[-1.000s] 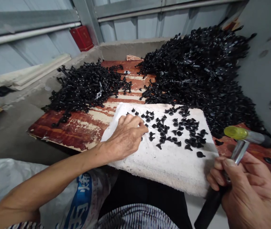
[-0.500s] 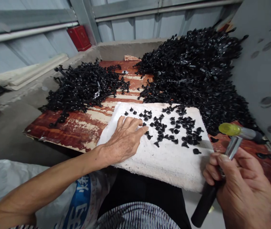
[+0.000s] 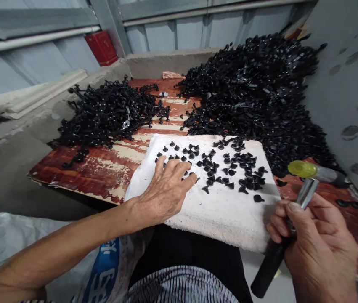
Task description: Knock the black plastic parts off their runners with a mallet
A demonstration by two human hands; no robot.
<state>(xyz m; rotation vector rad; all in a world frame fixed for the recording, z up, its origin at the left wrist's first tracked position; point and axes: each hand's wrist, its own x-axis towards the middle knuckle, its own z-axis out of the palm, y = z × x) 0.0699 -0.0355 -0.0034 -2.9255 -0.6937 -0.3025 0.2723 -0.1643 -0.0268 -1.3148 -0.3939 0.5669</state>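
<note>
2 bare hands work over a thick white fibrous pad (image 3: 229, 219), which lies on a red-stained plywood bench (image 3: 80, 176) with peeling paint. Dozens of small black plastic pieces (image 3: 226, 168) are scattered across the pad's far half, most of them mushroom-shaped, with 1 sitting apart near its right edge. The left hand (image 3: 163, 198) lies palm down on the pad's near left part, its fingers (image 3: 172, 166) spread wide, tips resting on the pad among the nearest pieces, holding nothing that shows. The right hand (image 3: 314, 244) is just right of the pad, its fingers (image 3: 279, 223) curled shut around the metal shaft of a yellow-faced hammer (image 3: 303, 193), whose black handle (image 3: 270, 265) runs down past the pad's near corner. Beyond the pad lie 2 heaps of black plastic runners: a smaller heap (image 3: 109, 113) to the left and a much larger heap (image 3: 254, 88) to the right, reaching the pad's far edge. A white woven sack (image 3: 30, 248) with blue print lies below the pad's left side.
</note>
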